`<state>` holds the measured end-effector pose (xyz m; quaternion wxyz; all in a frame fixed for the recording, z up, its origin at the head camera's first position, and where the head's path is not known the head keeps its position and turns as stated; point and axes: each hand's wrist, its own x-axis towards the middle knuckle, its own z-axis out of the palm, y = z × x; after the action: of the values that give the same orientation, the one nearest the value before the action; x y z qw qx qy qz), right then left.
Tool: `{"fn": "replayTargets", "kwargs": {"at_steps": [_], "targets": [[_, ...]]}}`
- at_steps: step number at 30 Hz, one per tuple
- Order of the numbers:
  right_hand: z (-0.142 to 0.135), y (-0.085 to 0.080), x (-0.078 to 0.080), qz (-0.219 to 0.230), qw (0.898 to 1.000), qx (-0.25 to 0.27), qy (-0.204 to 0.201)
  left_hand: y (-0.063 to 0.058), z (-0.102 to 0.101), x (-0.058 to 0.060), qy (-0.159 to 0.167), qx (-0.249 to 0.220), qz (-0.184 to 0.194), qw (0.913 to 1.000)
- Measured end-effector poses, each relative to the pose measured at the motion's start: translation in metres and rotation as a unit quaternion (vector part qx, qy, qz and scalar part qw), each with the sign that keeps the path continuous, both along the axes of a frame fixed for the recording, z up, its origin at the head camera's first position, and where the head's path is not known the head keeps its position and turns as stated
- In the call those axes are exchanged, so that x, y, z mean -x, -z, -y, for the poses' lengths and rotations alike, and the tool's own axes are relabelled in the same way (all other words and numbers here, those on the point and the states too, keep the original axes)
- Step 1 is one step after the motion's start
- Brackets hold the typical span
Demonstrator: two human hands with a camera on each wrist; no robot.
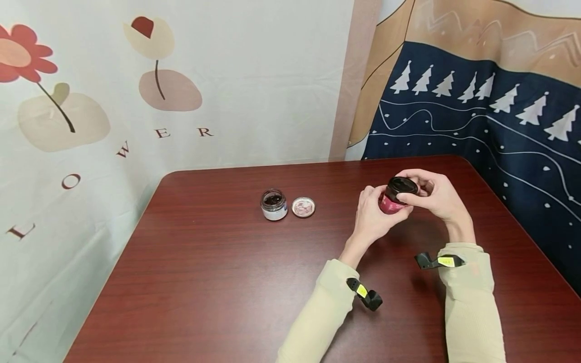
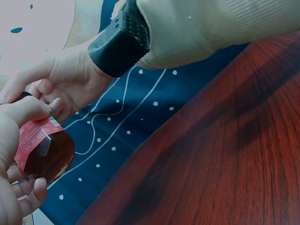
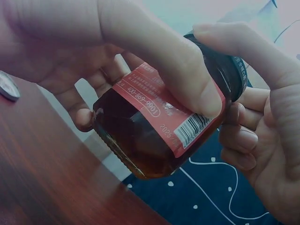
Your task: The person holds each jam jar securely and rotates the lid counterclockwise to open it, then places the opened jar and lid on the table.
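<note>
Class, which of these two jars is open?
The white-labelled jar standing beside the loose lid: its mouth is uncovered, while the held red-labelled jar has its black lid on.

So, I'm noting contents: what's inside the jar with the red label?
Below its red label, the jar looks dark amber-brown inside. The label, the left hand and the black lid hide the rest, so I can't see the fill level.

Sleeves (image 1: 474,307) are cream; black wrist cameras (image 1: 425,260) carry yellow labels (image 1: 447,261).
</note>
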<state>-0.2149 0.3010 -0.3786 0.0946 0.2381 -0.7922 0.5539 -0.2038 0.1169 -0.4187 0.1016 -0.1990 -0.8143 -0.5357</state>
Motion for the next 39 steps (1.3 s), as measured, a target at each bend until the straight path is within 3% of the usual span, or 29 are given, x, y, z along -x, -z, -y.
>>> {"fn": "replayTargets", "kwargs": {"at_steps": [18,29,39], "targets": [[0.019,-0.011,-0.003,-0.013,1.0,-0.01,-0.004,-0.011,0.015,-0.003,-0.012,-0.007,-0.058,0.9982],[0.028,-0.017,-0.004,-0.015,0.999,-0.041,0.021,-0.013,0.026,-0.003,0.02,-0.008,-0.026,0.9994],[0.037,-0.025,-0.01,-0.026,0.998,-0.037,0.031,-0.021,0.037,-0.003,0.033,-0.015,-0.026,0.999]]}}
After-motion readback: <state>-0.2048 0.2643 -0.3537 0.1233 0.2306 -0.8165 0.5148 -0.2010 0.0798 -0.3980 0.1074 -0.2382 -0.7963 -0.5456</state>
